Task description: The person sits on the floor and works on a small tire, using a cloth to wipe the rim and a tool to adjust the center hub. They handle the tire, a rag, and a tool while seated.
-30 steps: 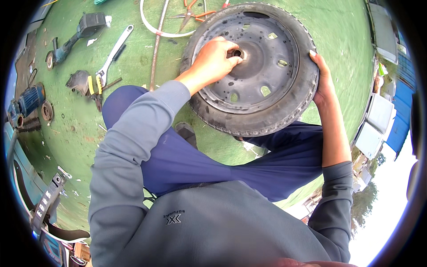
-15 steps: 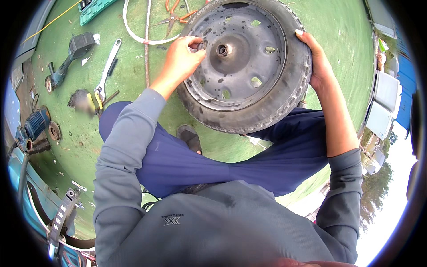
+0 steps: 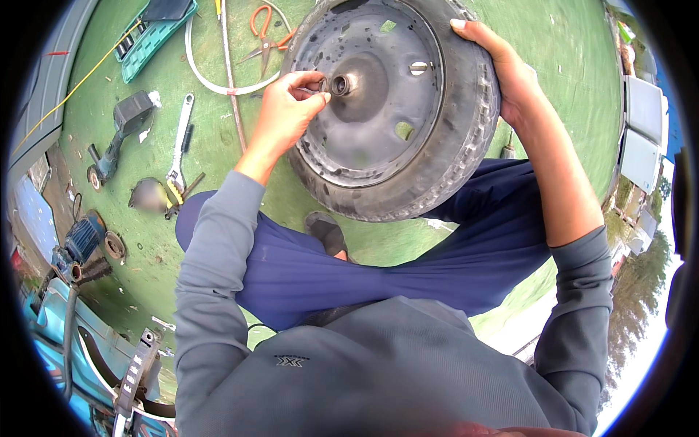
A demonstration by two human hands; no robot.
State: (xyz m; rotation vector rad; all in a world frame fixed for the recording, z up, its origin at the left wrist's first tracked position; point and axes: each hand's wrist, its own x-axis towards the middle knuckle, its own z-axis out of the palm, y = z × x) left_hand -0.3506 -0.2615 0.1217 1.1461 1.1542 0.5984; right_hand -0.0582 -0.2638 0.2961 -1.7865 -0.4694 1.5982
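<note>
A black wheel point(image 3: 393, 138) with a rubber tyre point(image 3: 467, 138) is held tilted in front of my knees. Its dark steel disc has several holes, and a short hollow hub point(image 3: 340, 85) sticks out of the middle. Between the thumb and fingertips of my left hand point(image 3: 285, 113) is a small dark ring point(image 3: 323, 86), close beside the hub; the fingers partly cover it. My right hand point(image 3: 513, 76) is closed round the tyre's far right edge, thumb on the sidewall and the other fingers hidden behind it.
Left on the green floor point(image 3: 218, 138) lie an adjustable wrench point(image 3: 180, 142), an angle grinder point(image 3: 116, 131) and a blue motor point(image 3: 84, 237). Orange-handled scissors point(image 3: 266, 45), a pale hose point(image 3: 195, 62) and a teal toolbox point(image 3: 156, 47) are beyond the wheel.
My left hand has brought the small ring nearer to the hub. The wheel leans a little differently, with my right hand still on its tyre. The whole view has shifted slightly.
</note>
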